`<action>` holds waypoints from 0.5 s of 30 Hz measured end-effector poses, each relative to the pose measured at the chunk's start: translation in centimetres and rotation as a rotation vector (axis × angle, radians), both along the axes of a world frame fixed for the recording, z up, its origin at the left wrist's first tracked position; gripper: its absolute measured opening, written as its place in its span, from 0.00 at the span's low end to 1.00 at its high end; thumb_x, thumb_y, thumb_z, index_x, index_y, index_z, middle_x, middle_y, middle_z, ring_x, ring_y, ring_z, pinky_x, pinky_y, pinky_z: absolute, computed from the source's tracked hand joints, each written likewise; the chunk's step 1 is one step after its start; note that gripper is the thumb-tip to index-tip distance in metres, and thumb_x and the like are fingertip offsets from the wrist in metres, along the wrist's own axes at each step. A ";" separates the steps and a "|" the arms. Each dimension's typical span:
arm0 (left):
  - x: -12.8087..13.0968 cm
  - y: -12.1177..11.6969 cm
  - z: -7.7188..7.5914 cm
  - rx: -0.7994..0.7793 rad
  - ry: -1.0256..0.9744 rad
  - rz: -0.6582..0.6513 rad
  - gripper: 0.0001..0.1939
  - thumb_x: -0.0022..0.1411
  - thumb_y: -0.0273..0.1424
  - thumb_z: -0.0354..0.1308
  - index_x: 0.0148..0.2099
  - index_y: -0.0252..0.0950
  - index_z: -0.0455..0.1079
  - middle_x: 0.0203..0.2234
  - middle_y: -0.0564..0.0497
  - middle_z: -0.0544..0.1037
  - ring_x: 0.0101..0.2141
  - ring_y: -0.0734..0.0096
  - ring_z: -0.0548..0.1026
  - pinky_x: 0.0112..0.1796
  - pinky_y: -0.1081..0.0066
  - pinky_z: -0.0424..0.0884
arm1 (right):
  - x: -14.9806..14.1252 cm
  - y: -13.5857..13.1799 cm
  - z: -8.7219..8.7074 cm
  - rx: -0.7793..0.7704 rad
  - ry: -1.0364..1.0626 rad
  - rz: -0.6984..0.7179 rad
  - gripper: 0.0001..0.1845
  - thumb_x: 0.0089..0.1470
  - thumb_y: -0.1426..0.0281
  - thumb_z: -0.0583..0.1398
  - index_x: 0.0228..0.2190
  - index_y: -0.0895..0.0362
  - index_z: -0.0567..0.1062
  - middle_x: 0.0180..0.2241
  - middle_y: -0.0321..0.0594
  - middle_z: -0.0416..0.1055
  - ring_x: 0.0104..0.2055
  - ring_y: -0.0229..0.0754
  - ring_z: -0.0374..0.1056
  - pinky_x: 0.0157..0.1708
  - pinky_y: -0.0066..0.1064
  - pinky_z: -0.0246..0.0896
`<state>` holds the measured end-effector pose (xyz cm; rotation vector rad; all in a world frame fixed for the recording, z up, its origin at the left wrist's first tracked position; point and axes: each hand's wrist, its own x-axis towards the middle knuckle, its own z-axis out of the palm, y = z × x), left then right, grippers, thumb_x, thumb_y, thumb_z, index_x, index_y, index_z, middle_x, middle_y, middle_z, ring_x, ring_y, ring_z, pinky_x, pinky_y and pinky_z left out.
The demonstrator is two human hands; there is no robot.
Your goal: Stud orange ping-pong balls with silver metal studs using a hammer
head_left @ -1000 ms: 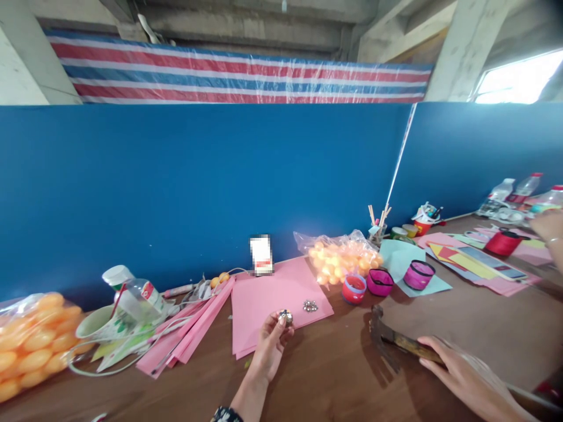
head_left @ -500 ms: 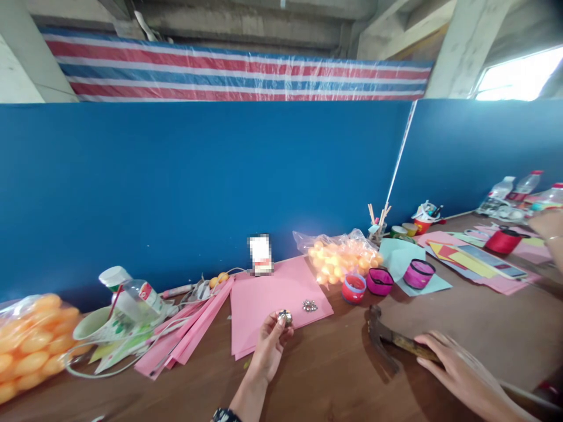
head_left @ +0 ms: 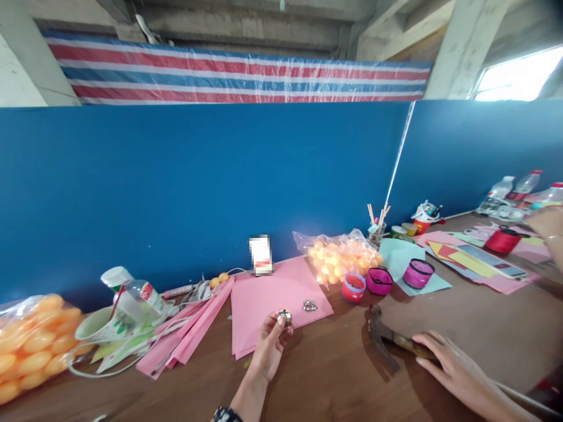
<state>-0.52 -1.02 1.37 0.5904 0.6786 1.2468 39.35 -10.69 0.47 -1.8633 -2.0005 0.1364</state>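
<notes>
My left hand (head_left: 271, 344) pinches a small, round, shiny silver metal piece (head_left: 285, 317) between thumb and fingers, over the near edge of a stack of pink paper (head_left: 272, 299). Its exact kind is too small to make out. A little cluster of similar silver metal pieces (head_left: 309, 305) lies on the paper, right of that hand. On the brown table, a claw hammer (head_left: 382, 334) lies with its head pointing away to the left. My right hand (head_left: 448, 360) is closed loosely over its wooden handle, thumb on the near side and fingers on the far side.
Bags of orange balls (head_left: 338, 261) stand behind the paper and at far left. Ribbon rolls (head_left: 379, 281) sit beyond the hammer. Pink strips, cables and a plastic bottle (head_left: 147, 296) crowd the left. A blue partition (head_left: 220, 176) closes the back. Another person's arm (head_left: 548, 225) shows at right.
Almost nothing differs. My right hand has shifted very slightly left along the hammer handle; my left hand keeps its pinch on the metal piece.
</notes>
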 end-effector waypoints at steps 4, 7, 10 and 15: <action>0.0 0.1 -0.2 0.000 0.009 0.000 0.11 0.50 0.30 0.62 0.37 0.34 0.69 0.30 0.50 0.75 0.29 0.77 0.73 0.32 0.78 0.70 | -1.0 0.6 2.1 -0.052 0.276 -0.056 0.14 0.48 0.59 0.57 0.36 0.53 0.71 0.37 0.43 0.70 0.40 0.47 0.68 0.42 0.36 0.63; 0.0 0.1 -0.1 -0.002 0.019 0.001 0.12 0.49 0.31 0.63 0.37 0.34 0.70 0.31 0.50 0.75 0.30 0.76 0.73 0.32 0.77 0.70 | -3.5 1.4 5.6 -0.007 0.800 -0.139 0.13 0.50 0.57 0.55 0.28 0.55 0.68 0.30 0.40 0.68 0.36 0.44 0.67 0.42 0.38 0.64; 0.1 0.1 0.1 -0.014 0.032 0.005 0.13 0.47 0.31 0.64 0.37 0.34 0.70 0.31 0.49 0.75 0.30 0.75 0.74 0.32 0.78 0.70 | -7.0 2.4 9.4 0.127 1.401 -0.038 0.20 0.54 0.57 0.51 0.17 0.54 0.56 0.18 0.29 0.54 0.23 0.35 0.57 0.44 0.42 0.63; 0.2 0.0 0.7 -0.052 0.048 0.020 0.15 0.44 0.32 0.66 0.35 0.33 0.71 0.29 0.50 0.76 0.29 0.76 0.74 0.31 0.78 0.71 | -12.8 3.7 13.9 0.014 1.912 0.182 0.23 0.56 0.61 0.51 0.14 0.55 0.54 0.16 0.28 0.47 0.20 0.34 0.50 0.42 0.40 0.63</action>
